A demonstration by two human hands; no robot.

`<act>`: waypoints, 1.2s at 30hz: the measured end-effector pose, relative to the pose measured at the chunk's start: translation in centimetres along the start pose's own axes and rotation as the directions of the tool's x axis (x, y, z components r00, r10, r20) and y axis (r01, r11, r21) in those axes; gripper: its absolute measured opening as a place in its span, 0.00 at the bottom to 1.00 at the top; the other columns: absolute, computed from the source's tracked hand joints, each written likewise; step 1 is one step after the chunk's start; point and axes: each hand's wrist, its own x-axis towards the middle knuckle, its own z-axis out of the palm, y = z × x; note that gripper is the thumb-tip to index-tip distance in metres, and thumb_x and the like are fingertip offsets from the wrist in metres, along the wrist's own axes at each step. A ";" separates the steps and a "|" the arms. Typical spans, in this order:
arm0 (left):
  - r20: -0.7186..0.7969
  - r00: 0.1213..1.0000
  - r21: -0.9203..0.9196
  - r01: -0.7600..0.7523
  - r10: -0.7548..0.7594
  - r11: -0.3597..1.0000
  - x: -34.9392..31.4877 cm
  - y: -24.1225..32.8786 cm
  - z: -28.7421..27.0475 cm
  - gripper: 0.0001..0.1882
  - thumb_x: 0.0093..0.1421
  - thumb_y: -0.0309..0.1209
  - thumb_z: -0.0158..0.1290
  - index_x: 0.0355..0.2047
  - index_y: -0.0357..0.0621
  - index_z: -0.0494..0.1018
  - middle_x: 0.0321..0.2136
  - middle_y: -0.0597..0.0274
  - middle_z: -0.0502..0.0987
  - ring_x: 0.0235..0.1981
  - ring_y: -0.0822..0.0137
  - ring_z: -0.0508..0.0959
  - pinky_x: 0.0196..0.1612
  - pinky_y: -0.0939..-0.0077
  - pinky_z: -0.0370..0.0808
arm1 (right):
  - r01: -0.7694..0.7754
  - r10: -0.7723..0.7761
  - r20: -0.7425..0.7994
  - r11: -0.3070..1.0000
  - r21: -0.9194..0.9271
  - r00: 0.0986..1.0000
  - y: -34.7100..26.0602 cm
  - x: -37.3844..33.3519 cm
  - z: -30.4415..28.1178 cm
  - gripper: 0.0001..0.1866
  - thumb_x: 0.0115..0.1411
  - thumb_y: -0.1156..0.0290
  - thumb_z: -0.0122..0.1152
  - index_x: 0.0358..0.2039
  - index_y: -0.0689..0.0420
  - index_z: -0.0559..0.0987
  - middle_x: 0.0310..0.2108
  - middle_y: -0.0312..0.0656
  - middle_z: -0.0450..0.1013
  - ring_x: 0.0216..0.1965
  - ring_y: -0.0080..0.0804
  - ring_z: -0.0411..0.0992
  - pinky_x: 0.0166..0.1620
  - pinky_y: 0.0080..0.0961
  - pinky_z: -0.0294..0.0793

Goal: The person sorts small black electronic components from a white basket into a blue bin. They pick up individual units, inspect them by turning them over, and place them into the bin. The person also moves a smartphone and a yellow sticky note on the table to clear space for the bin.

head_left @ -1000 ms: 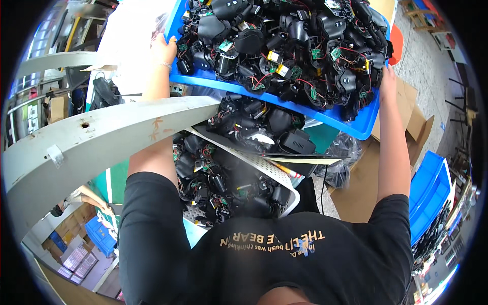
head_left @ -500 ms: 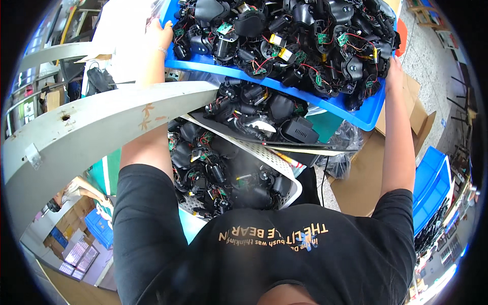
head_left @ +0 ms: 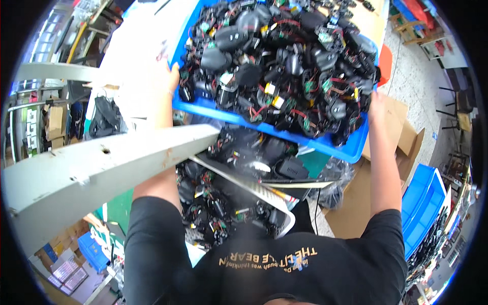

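Observation:
A blue tray [head_left: 305,140] heaped with black plastic housings [head_left: 244,76] spans the upper middle, with green circuit boards, red wires and yellow pieces among them. At its left side my left hand [head_left: 171,77] is closed on the edge; glare washes out part of it, and the tray hides some fingers. The right side is gripped by my right hand [head_left: 376,104], its fingers partly hidden behind the rim. Below the tray, closer to my body, a white perforated basket [head_left: 285,219] holds more such black parts.
A pale grey metal beam [head_left: 127,147] crosses my left forearm. Open cardboard boxes [head_left: 351,208] stand on the floor at right, beside a clear plastic bag [head_left: 335,178]. Blue bins [head_left: 422,203] are farther right. A white surface [head_left: 137,46] lies at upper left, and a red-orange container [head_left: 386,66] beyond the tray.
The whole scene sits lower in the picture, and more of the tray's far part and the surface behind it shows. Both hands keep their hold on the tray.

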 end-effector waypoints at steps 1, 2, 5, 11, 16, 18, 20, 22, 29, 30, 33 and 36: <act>0.006 0.998 0.019 0.057 -0.058 0.998 -0.4 -1.2 -0.1 0.30 0.52 0.36 0.55 0.57 0.47 0.65 0.59 0.47 0.61 0.62 0.50 0.57 0.64 0.60 0.53 | -0.040 0.035 0.039 0.992 0.116 0.999 -0.8 -0.2 0.9 0.29 0.62 0.55 0.46 0.53 0.69 0.67 0.53 0.61 0.65 0.57 0.52 0.62 0.59 0.34 0.58; -0.018 0.999 0.049 0.042 -0.041 0.998 -0.5 -1.3 0.3 0.28 0.54 0.39 0.54 0.55 0.44 0.65 0.54 0.44 0.65 0.57 0.48 0.64 0.59 0.59 0.60 | 0.008 -0.010 0.067 0.999 0.037 0.998 0.5 0.6 0.6 0.30 0.62 0.55 0.46 0.52 0.71 0.66 0.53 0.63 0.64 0.57 0.52 0.61 0.59 0.34 0.57; 0.149 0.971 0.023 0.186 -0.188 0.982 -0.3 2.0 -1.2 0.26 0.56 0.41 0.53 0.50 0.38 0.66 0.47 0.40 0.71 0.49 0.44 0.71 0.52 0.57 0.68 | 0.076 -0.077 -0.098 0.997 -0.011 0.992 1.0 0.1 0.9 0.27 0.62 0.56 0.46 0.48 0.70 0.70 0.47 0.60 0.69 0.52 0.52 0.66 0.55 0.35 0.61; 0.003 0.996 -0.070 0.090 -0.090 0.993 -0.9 1.2 -1.1 0.16 0.55 0.37 0.54 0.36 0.38 0.68 0.31 0.38 0.75 0.36 0.39 0.75 0.40 0.52 0.70 | -0.017 -0.013 0.063 0.891 0.453 0.998 -2.2 -1.2 0.8 0.15 0.64 0.64 0.47 0.41 0.62 0.75 0.37 0.39 0.74 0.39 0.24 0.69 0.45 0.23 0.66; -0.007 0.997 -0.041 0.080 -0.081 0.996 -1.0 0.8 -0.8 0.15 0.55 0.36 0.53 0.37 0.38 0.68 0.32 0.39 0.75 0.36 0.40 0.75 0.39 0.53 0.70 | 0.013 -0.022 0.030 0.966 0.258 0.999 -4.1 -2.1 0.3 0.17 0.63 0.63 0.47 0.43 0.64 0.74 0.39 0.47 0.74 0.42 0.33 0.71 0.49 0.27 0.65; -0.020 0.999 -0.050 0.049 -0.050 0.998 -0.9 0.8 -0.7 0.15 0.56 0.36 0.53 0.37 0.38 0.68 0.32 0.40 0.75 0.36 0.40 0.75 0.39 0.53 0.70 | 0.000 -0.008 0.026 0.951 0.310 1.000 -4.1 -2.2 0.4 0.17 0.63 0.63 0.47 0.42 0.64 0.75 0.38 0.46 0.75 0.41 0.33 0.71 0.48 0.27 0.66; -0.026 0.999 -0.051 0.038 -0.039 0.998 -0.8 0.8 -0.4 0.14 0.56 0.37 0.53 0.37 0.39 0.68 0.32 0.41 0.75 0.36 0.41 0.75 0.39 0.53 0.70 | -0.019 0.006 0.037 0.938 0.345 0.999 -3.9 -2.1 0.2 0.16 0.63 0.64 0.47 0.41 0.64 0.75 0.37 0.46 0.75 0.40 0.32 0.71 0.47 0.27 0.66; 0.007 0.998 -0.039 0.070 -0.070 0.997 -0.9 0.9 -0.8 0.14 0.56 0.37 0.52 0.37 0.39 0.68 0.33 0.42 0.75 0.36 0.42 0.75 0.39 0.53 0.70 | -0.016 -0.002 0.049 0.934 0.356 0.999 -4.6 -2.4 0.1 0.16 0.63 0.64 0.47 0.41 0.64 0.75 0.36 0.45 0.75 0.40 0.31 0.71 0.46 0.26 0.66; 0.043 0.992 -0.001 0.117 -0.116 0.993 -0.8 0.8 -1.4 0.16 0.57 0.37 0.52 0.41 0.39 0.69 0.37 0.41 0.75 0.39 0.42 0.75 0.42 0.55 0.71 | -0.003 -0.007 0.031 0.948 0.320 0.999 -6.2 -3.1 -0.1 0.16 0.64 0.65 0.46 0.41 0.65 0.74 0.36 0.44 0.75 0.38 0.29 0.71 0.45 0.25 0.67; 0.065 0.990 -0.009 0.130 -0.129 0.992 -0.7 1.0 -1.2 0.17 0.57 0.37 0.52 0.41 0.38 0.69 0.37 0.41 0.75 0.40 0.42 0.75 0.42 0.55 0.71 | 0.004 -0.012 0.022 0.945 0.327 1.000 -5.9 -3.0 -0.1 0.15 0.64 0.65 0.46 0.40 0.65 0.74 0.35 0.44 0.75 0.37 0.28 0.71 0.44 0.25 0.67; 0.099 0.986 -0.030 0.139 -0.136 0.990 -0.6 1.2 -1.1 0.17 0.57 0.37 0.52 0.42 0.37 0.69 0.37 0.40 0.75 0.40 0.42 0.75 0.43 0.56 0.71 | 0.009 -0.013 0.010 0.939 0.345 1.000 -5.6 -2.9 -0.1 0.14 0.64 0.65 0.46 0.38 0.64 0.74 0.32 0.43 0.74 0.35 0.27 0.70 0.42 0.25 0.68; 0.074 0.993 -0.047 0.098 -0.095 0.994 -0.7 1.0 -1.1 0.17 0.57 0.37 0.51 0.41 0.36 0.68 0.37 0.39 0.74 0.39 0.42 0.74 0.42 0.56 0.71 | -0.010 0.006 0.013 0.937 0.350 1.000 -6.2 -3.2 -0.2 0.13 0.64 0.66 0.46 0.36 0.63 0.74 0.30 0.40 0.74 0.32 0.25 0.69 0.39 0.24 0.68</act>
